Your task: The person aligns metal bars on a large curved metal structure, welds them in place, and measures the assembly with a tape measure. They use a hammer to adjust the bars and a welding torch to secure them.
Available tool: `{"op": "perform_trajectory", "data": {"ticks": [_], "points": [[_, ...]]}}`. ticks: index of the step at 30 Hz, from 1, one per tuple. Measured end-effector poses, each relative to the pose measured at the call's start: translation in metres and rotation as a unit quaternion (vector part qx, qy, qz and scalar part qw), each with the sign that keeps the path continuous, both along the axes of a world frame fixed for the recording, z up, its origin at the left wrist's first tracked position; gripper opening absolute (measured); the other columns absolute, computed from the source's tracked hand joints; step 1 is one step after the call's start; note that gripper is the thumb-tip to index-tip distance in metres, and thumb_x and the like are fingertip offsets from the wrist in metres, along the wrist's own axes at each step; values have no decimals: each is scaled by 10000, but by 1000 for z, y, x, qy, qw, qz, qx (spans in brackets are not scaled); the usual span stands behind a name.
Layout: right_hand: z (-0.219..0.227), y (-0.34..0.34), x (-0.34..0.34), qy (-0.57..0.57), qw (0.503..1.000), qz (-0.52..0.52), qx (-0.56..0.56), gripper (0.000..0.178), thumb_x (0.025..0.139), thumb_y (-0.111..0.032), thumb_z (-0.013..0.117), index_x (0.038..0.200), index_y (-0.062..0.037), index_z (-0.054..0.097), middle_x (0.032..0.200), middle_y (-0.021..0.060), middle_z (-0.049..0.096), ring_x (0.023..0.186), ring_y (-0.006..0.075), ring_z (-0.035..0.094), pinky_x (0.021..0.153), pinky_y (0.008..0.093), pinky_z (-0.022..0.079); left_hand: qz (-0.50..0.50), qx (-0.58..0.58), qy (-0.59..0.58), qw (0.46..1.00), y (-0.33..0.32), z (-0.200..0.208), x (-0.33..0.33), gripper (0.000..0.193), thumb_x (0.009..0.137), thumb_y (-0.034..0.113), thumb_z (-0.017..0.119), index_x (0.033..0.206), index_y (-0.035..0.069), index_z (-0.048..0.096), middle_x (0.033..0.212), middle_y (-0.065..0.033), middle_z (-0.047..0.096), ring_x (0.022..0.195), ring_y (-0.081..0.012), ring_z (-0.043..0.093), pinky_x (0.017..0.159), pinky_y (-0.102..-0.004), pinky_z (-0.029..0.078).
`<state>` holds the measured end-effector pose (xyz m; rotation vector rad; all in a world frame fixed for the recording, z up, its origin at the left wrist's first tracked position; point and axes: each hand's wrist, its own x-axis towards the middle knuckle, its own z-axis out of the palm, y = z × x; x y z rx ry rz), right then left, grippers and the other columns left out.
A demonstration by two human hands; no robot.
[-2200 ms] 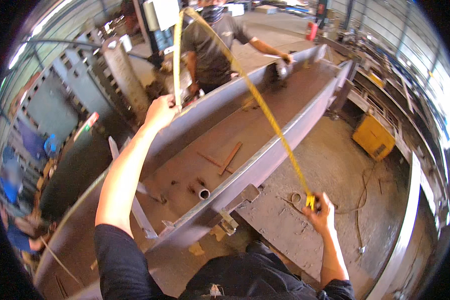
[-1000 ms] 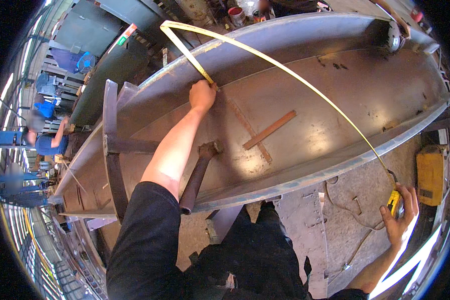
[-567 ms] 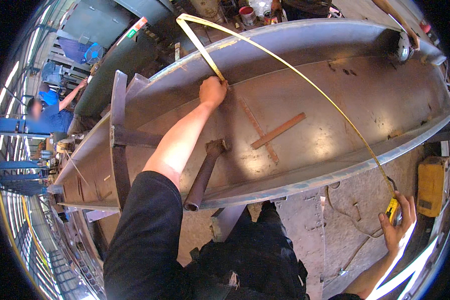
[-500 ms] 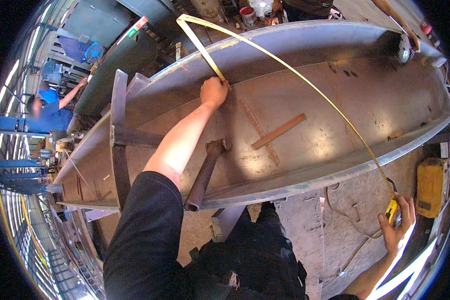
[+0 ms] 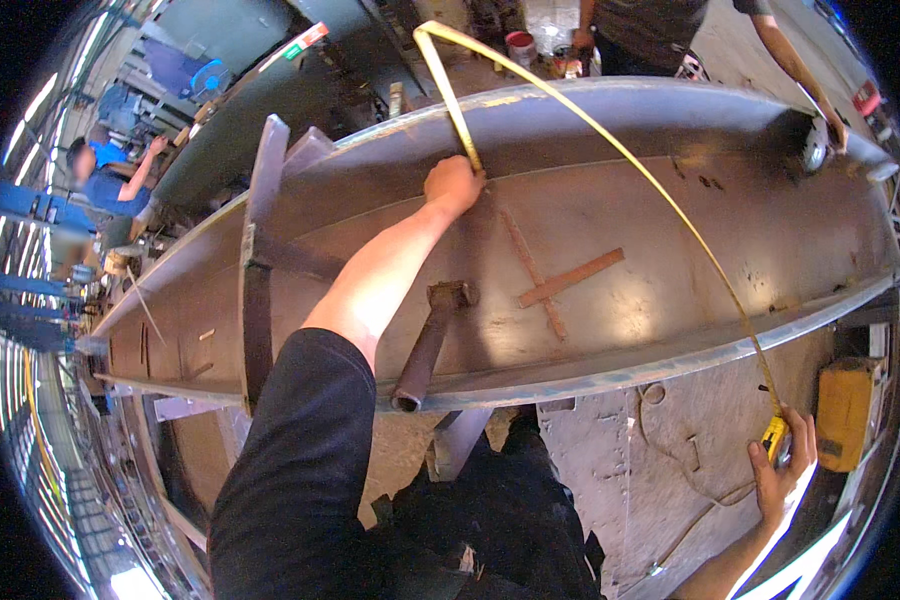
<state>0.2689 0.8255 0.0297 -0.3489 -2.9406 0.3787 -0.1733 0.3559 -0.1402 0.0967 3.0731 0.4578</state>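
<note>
My left hand (image 5: 454,186) is closed on the end of the yellow tape measure blade (image 5: 610,135), low against the far inner wall of a long curved steel trough (image 5: 660,235). From there the blade rises to a sharp bend above the far rim, then arcs down to the right. Its yellow case (image 5: 773,438) sits in my right hand (image 5: 785,465), on the near side of the trough. A sledgehammer (image 5: 425,350) stands inside below my left forearm, its handle over the near rim. Two rusty flat bars (image 5: 572,278) lie crossed on the trough's floor.
A steel crosspiece (image 5: 258,300) spans the trough at left. A co-worker's hand (image 5: 838,135) rests near a grinder-like tool (image 5: 815,150) at the far right end. Another person (image 5: 115,185) is at far left. A yellow box (image 5: 850,410) and a cable (image 5: 685,475) are at right.
The view has shifted, so the trough sits slightly lower and tilts differently. Both hands keep hold of the tape measure. The co-worker at the far side shows more fully.
</note>
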Motion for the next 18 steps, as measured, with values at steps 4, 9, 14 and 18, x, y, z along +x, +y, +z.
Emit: {"op": "perform_trajectory", "data": {"ticks": [4, 9, 14, 18], "points": [[23, -11, -19, 14, 991, -42, -129, 775, 729, -507, 803, 1290, -8, 610, 1239, 133, 624, 1094, 269, 597, 927, 378, 469, -81, 43, 66, 994, 6, 87, 16, 309, 898, 356, 672, 986, 70, 749, 947, -192, 731, 878, -400, 707, 800, -515, 558], [19, 5, -35, 99, 963, 33, -250, 921, 792, -584, 769, 1415, 30, 482, 1304, 120, 569, 1178, 236, 535, 1009, 372, 415, -136, 70, 144, 978, -34, 249, 59, 264, 918, 326, 651, 991, 94, 754, 946, -159, 740, 859, -368, 716, 795, -475, 563], [62, -60, -85, 231, 933, 155, -227, 919, 804, -597, 759, 1415, 32, 486, 1380, 127, 524, 1239, 242, 505, 1075, 392, 368, -121, 174, 237, 948, -168, 326, 117, 305, 948, 326, 633, 1017, 53, 751, 861, -126, 745, 723, -198, 729, 708, -356, 566], [132, -120, -96, 175, 965, 191, -46, 812, 852, -572, 715, 1397, -1, 526, 1352, 147, 560, 1198, 269, 548, 1031, 405, 417, 42, 110, 208, 971, -310, 283, 138, 272, 932, 308, 658, 930, 60, 771, 755, -127, 726, 694, -228, 721, 690, -376, 552]]}}
